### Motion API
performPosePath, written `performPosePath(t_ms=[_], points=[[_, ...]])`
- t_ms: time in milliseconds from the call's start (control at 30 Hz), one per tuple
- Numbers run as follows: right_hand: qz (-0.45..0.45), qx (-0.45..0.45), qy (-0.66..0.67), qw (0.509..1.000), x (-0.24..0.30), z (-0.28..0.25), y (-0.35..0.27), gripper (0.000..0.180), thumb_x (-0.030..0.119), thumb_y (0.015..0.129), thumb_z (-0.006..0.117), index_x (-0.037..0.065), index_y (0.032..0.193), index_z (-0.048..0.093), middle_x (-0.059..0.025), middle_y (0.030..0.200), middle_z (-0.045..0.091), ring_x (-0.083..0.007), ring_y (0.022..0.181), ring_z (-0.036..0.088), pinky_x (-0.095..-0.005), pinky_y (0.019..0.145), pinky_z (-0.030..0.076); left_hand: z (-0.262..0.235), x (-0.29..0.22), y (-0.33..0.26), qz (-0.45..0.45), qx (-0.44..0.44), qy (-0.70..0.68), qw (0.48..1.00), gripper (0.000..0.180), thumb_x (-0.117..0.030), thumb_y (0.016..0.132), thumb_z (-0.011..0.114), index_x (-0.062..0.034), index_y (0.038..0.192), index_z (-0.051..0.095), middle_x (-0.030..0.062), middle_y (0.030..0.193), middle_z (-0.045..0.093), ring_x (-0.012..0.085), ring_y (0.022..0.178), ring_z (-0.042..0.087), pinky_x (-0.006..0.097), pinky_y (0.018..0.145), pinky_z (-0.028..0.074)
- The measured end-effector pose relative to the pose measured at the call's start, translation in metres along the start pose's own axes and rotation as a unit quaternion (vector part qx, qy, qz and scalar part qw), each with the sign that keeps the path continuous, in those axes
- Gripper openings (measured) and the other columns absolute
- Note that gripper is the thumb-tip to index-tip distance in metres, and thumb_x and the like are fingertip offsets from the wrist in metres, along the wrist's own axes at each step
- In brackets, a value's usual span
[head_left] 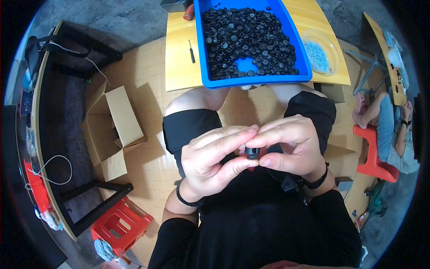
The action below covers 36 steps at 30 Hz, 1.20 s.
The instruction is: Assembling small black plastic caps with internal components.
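Over my lap, both hands meet around a small black round plastic part (252,153). My left hand (214,159) pinches it from the left with thumb and fingers. My right hand (290,145) grips it from the right, fingers curled over its top. Most of the part is hidden by my fingertips. Ahead of my knees stands a blue bin (215,81) heaped with several similar black round parts (248,40), resting on a low wooden table (179,58).
A clear bowl of small metal pieces (319,53) sits right of the bin, and a thin screwdriver (191,51) lies to its left. An open cardboard box (114,130) and a red stool (121,226) stand at my left. Another person (389,134) sits at the right.
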State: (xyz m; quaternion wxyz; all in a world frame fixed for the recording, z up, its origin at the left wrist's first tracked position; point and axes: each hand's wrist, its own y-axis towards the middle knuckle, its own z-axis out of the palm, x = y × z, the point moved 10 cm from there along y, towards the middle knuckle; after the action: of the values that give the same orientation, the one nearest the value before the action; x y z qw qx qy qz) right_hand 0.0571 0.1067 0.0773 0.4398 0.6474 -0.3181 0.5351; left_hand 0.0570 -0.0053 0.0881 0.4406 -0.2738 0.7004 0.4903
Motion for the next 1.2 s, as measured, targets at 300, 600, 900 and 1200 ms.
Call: performPosePath(t_ms=[300, 600, 900, 1200], points=[[0.095, -0.035, 0.185, 0.977, -0.043, -0.010, -0.011, 0.020, 0.002, 0.077, 0.067, -0.002, 0.097, 0.065, -0.0083, 0.090, 0.066, -0.0113, 0.080, 0.062, -0.0229, 0.069, 0.051, 0.014, 0.023, 0.000, 0.007, -0.018, 0.047, 0.999, 0.036, -0.006, 0.071, 0.072, 0.0039, 0.104, 0.061, 0.0151, 0.090, 0.065, 0.0218, 0.076, 0.065, 0.029, 0.067, 0.052], [-0.050, -0.504, -0.183, 0.843, 0.001, -0.234, -0.106, 0.027, 0.000, 0.076, 0.065, 0.000, 0.103, 0.061, -0.0067, 0.089, 0.063, -0.0107, 0.076, 0.058, -0.0240, 0.069, 0.050, 0.003, 0.068, 0.027, -0.128, -0.016, 0.098, 0.987, 0.022, 0.001, 0.075, 0.065, 0.0024, 0.097, 0.063, 0.0096, 0.086, 0.065, 0.0155, 0.073, 0.062, 0.025, 0.062, 0.050], [0.137, -0.560, -0.374, 0.727, -0.081, -0.452, -0.218, 0.028, 0.010, 0.078, 0.067, 0.000, 0.103, 0.063, -0.0044, 0.089, 0.065, -0.0082, 0.077, 0.057, -0.0195, 0.068, 0.045, 0.036, 0.100, 0.120, -0.097, 0.097, 0.376, 0.916, 0.012, -0.004, 0.071, 0.064, 0.0000, 0.083, 0.065, 0.0139, 0.072, 0.063, 0.0235, 0.064, 0.062, 0.031, 0.060, 0.049], [0.045, -0.398, -0.348, 0.848, -0.057, -0.344, -0.073, 0.021, 0.013, 0.076, 0.068, 0.001, 0.093, 0.066, -0.0050, 0.084, 0.066, -0.0095, 0.075, 0.061, -0.0228, 0.069, 0.048, 0.075, 0.154, 0.135, -0.083, 0.187, 0.471, 0.858, 0.015, -0.005, 0.069, 0.063, -0.0022, 0.082, 0.067, 0.0158, 0.074, 0.064, 0.0292, 0.070, 0.064, 0.035, 0.067, 0.051]])
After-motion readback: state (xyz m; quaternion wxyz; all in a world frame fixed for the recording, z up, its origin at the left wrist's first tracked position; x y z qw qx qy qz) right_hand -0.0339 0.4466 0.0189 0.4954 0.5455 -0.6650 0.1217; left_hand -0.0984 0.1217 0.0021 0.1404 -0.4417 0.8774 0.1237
